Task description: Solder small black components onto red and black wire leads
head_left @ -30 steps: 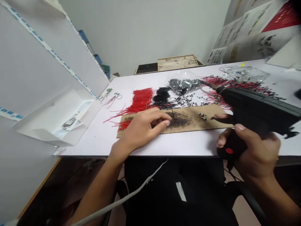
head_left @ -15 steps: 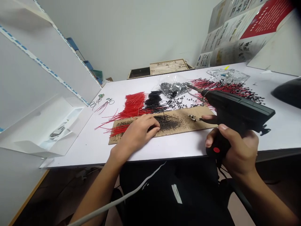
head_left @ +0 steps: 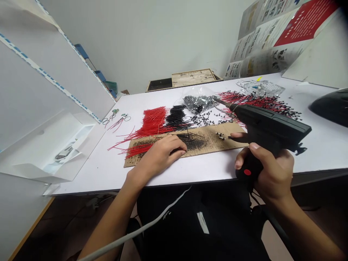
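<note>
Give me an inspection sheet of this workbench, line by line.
Surface: white tabletop, brown scorched cardboard mat on it.
Job's things: black pistol-grip soldering gun; short black wires on the mat.
Clutter: red wire bundle, black wire bundle, clear bag of small dark parts, red leaded parts.
Hands: right hand grips the gun; left hand rests fingers on the mat wires.
Cables: grey cord below the table edge.
Surroundings: white shelving, wall posters.

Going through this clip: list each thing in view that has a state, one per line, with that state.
left hand: fingers curled, resting on the cardboard sheet
right hand: shut on the soldering gun
soldering gun: held above the table, tip pointing away
cardboard sheet: flat, scorched dark in the middle
red wires: loose pile
black wires: loose pile
plastic bag: lying flat
</note>
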A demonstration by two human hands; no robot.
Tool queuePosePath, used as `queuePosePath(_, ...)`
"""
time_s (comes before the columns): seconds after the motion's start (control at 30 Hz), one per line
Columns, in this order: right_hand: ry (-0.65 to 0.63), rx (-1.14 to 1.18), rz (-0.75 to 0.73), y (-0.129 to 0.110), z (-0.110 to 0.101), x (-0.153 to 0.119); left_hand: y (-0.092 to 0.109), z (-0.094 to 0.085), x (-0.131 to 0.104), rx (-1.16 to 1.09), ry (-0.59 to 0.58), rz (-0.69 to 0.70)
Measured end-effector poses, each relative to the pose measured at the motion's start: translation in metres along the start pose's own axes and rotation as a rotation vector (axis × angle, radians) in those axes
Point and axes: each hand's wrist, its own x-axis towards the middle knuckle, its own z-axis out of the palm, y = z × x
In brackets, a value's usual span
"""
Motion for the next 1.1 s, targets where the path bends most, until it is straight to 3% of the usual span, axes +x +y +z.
queuePosePath(0.3,0.005,0.043,-0.054,0.0082,-0.0013,0.0028,-0.0071,-0.0083,-0.0032,0.015,0.016,-0.027)
queuePosePath(1.1,0.017,0.029,0.022,0.0059,-0.0033,0.0011,-0.003,0.0017,-0.0031,0.076,0.051,-0.112)
